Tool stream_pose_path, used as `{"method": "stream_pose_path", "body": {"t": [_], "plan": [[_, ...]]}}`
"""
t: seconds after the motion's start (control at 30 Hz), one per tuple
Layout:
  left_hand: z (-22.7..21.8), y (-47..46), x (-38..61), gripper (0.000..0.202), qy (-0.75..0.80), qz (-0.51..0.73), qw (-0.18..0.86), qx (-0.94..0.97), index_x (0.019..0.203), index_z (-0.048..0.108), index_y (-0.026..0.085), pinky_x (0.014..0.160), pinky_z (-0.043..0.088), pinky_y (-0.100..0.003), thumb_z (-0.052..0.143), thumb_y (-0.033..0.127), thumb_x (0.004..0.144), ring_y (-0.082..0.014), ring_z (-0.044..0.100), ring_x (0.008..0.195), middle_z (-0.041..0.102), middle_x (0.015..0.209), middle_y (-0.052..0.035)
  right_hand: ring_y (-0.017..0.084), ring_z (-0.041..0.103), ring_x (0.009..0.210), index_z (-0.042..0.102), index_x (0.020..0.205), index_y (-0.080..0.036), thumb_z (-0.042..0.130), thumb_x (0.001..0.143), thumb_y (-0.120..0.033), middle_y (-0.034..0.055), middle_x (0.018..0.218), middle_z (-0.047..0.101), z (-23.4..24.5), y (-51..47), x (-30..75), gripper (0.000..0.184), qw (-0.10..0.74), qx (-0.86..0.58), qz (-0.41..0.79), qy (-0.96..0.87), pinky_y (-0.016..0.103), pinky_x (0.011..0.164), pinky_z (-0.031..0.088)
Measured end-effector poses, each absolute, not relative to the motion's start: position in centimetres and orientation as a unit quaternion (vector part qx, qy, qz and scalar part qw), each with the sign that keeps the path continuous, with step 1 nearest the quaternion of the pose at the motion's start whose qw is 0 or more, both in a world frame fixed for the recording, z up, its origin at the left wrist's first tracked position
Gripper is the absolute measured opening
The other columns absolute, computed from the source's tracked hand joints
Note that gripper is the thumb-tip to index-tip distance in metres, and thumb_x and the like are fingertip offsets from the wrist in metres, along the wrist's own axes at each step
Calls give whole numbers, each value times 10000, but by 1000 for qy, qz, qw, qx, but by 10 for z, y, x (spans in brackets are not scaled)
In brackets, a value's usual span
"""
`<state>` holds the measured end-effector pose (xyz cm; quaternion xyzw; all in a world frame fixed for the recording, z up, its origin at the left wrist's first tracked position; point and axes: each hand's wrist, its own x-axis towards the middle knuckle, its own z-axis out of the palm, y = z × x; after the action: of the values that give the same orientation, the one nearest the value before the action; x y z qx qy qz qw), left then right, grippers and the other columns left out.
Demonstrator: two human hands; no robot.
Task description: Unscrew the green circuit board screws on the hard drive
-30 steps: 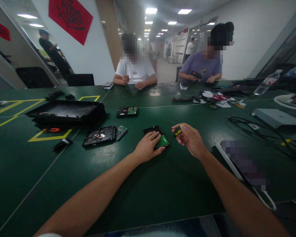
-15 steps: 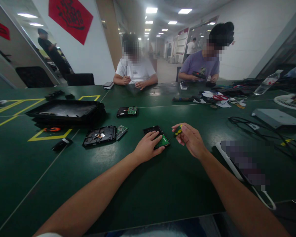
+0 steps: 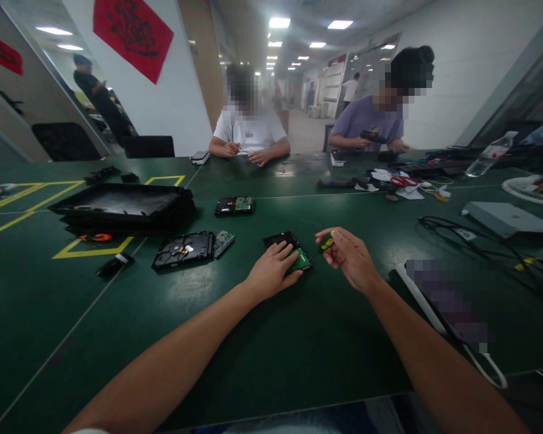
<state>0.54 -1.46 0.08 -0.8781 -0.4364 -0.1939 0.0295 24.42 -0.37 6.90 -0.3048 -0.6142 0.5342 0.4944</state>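
My left hand (image 3: 274, 270) lies flat over a hard drive (image 3: 278, 239) with a green circuit board (image 3: 302, 260), fingers spread and thumb at the near edge. In my right hand (image 3: 350, 258), a small black and yellow screwdriver (image 3: 326, 242) is pinched between thumb and fingers. Its thin shaft slants down left to the board's right edge; whether the tip sits in a screw is too small to tell. To the left lies another hard drive (image 3: 183, 250), with a loose circuit board (image 3: 224, 243) beside it. Farther back is a third hard drive (image 3: 234, 205).
Black plastic trays (image 3: 122, 202) stand at the left, near an orange-handled tool (image 3: 97, 237). A phone (image 3: 447, 301), cables (image 3: 452, 229) and a grey box (image 3: 509, 217) lie to the right. Two people sit across the table; a bottle (image 3: 491, 155) leans at the far right.
Both hands keep nearly the same place. The screwdriver handle is turned slightly in my right fingers. The whole view has shifted a little.
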Motion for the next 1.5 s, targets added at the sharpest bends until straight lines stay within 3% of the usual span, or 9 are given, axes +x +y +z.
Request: {"method": "stream_pose_path", "body": {"t": [0.8, 1.1, 1.4, 1.5], "plan": [[0, -16, 8, 536, -454, -187, 21, -871, 1447, 592, 185, 1248, 350, -538, 527, 527, 1040, -338, 414, 1524, 555, 1551, -151, 112, 608, 592, 679, 1056, -216, 563, 1024, -509, 76, 1055, 727, 69, -3, 244, 316, 495, -286, 563, -596, 234, 456, 387], [3, -17, 8, 533, -455, -184, 14, -871, 1442, 601, 177, 1248, 351, -538, 519, 522, 1044, -341, 411, 1526, 557, 1548, -154, 85, 521, 571, 733, 1109, -217, 587, 1005, -530, 61, 1009, 699, 70, -3, 246, 360, 495, -315, 530, -612, 219, 447, 315], [1, -16, 7, 550, -451, -181, 15, -874, 1457, 586, 167, 1243, 353, -552, 503, 529, 1051, -343, 397, 1534, 543, 1558, -167, 124, 617, 615, 691, 1075, -214, 541, 1027, -531, 81, 1048, 733, 69, -1, 245, 354, 493, -289, 569, -592, 253, 492, 433], [0, -16, 7, 546, -451, -182, 15, -874, 1460, 582, 179, 1240, 359, -554, 510, 530, 1048, -342, 394, 1535, 549, 1556, -157, 116, 599, 599, 697, 1123, -223, 542, 1025, -535, 71, 1043, 718, 70, -2, 245, 362, 493, -292, 567, -591, 247, 469, 412]]}}
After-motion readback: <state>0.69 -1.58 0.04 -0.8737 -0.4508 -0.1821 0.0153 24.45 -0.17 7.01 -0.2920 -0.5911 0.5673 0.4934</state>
